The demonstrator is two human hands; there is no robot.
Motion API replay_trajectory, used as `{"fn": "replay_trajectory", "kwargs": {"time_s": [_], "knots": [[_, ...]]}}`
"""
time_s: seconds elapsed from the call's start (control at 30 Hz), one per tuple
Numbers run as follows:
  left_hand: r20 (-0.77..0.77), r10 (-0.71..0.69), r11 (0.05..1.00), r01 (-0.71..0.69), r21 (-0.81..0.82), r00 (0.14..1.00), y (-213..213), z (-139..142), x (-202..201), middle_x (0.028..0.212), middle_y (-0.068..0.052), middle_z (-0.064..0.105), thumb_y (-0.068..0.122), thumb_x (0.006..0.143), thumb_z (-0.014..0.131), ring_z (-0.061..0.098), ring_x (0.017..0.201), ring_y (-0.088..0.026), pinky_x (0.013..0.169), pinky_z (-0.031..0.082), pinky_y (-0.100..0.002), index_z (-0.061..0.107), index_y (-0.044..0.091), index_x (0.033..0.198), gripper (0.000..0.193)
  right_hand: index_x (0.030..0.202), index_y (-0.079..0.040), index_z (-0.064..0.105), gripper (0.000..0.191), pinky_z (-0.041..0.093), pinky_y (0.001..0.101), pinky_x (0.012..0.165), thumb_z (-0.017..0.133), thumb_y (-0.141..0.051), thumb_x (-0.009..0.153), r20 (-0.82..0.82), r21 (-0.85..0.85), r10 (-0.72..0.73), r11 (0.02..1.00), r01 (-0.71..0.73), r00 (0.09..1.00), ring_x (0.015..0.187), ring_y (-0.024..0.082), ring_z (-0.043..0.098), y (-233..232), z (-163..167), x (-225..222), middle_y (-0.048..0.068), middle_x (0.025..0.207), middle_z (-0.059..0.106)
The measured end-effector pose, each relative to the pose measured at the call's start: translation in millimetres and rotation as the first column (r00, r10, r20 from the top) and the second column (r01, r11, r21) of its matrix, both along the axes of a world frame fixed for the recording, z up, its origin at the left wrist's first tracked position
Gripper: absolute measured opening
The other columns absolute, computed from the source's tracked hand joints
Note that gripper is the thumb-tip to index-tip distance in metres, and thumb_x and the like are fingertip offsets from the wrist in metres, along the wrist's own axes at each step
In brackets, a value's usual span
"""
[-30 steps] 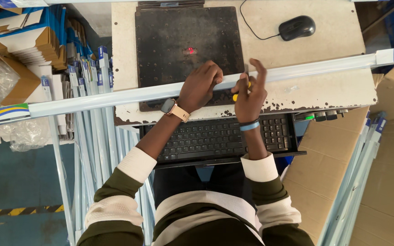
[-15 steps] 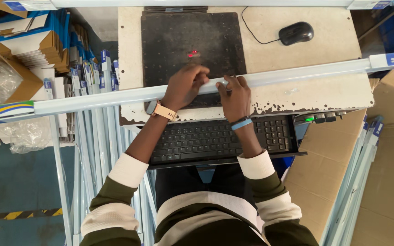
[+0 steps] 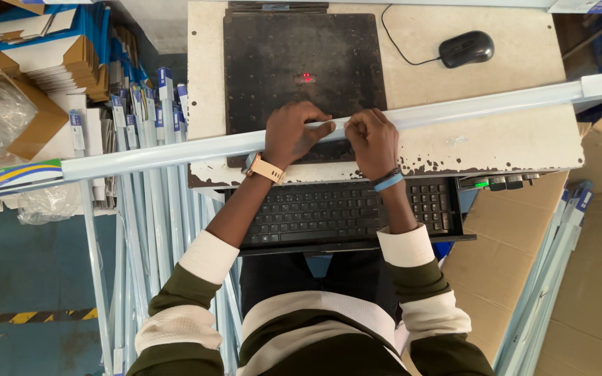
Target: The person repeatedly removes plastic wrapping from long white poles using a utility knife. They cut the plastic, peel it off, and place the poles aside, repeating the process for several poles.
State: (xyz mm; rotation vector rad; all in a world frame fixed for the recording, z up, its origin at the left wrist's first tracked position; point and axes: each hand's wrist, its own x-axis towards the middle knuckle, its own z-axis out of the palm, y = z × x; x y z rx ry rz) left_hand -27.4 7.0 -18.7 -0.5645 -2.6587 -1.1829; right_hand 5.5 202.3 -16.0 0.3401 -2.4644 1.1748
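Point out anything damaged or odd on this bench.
The white bench top is chipped and flaking along its front edge, above the keyboard. The dark plate looks scuffed. Both hands grip the long tube.

A pale blue-white tube [image 3: 454, 110] was seen across the frame's middle, its lower-left sleeve [image 3: 15, 175] striped yellow, green and blue. A black plate [image 3: 301, 56] bore a red dot [image 3: 306, 77]. Olive-and-cream striped sleeves [image 3: 189, 292] were worn.
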Motion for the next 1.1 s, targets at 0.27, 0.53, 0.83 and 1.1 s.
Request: {"fn": "replay_trajectory", "kwargs": {"time_s": [0.27,0.53,0.83,1.1], "knots": [[0.194,0.074,0.997,-0.075,-0.004,0.978,7,6,-5,0.09,0.0,0.078,0.035,0.078,0.084,0.073,0.076,-0.02,0.069,0.054,-0.037,0.078,0.014,0.076,0.021,0.087,-0.004,0.069,0.006,0.042,0.0285,0.054,0.068,-0.003,0.093,0.069,-0.147,-0.018,0.989,0.028,0.997,0.061,0.011,0.053,19,-38,-17,0.003,0.075,0.061],[-0.025,0.002,1.0,-0.003,-0.028,1.0,4,-3,-4,0.086,0.0,0.075,0.034,0.085,0.078,0.071,0.078,-0.021,0.071,0.052,-0.04,0.074,0.014,0.079,0.021,0.097,-0.005,0.068,0.006,0.04,0.021,0.043,0.066,0.0,0.1,0.261,-0.588,-0.099,0.773,0.239,0.96,0.054,0.004,0.052,120,-12,16,0.002,0.078,0.063],[-0.228,-0.099,0.995,0.094,-0.035,0.969,6,-7,0,0.109,-0.003,0.07,0.033,0.097,0.065,0.065,0.106,-0.026,0.089,0.045,-0.046,0.073,0.015,0.112,0.024,0.105,-0.004,0.071,0.007,0.037,0.0189,0.049,0.072,-0.01,0.101,0.26,-0.52,-0.041,0.836,0.176,0.965,0.061,0.002,0.051,87,-6,37,0.0,0.085,0.067],[-0.161,-0.213,0.967,0.231,0.104,0.964,51,-2,-2,0.098,-0.005,0.073,0.029,0.089,0.077,0.065,0.096,-0.024,0.088,0.05,-0.039,0.075,0.014,0.116,0.031,0.118,-0.002,0.07,0.018,0.038,0.0194,0.054,0.065,-0.015,0.108,-0.034,-0.291,0.063,0.954,-0.071,0.997,0.063,0.004,0.049,43,15,33,0.004,0.094,0.069]]}}
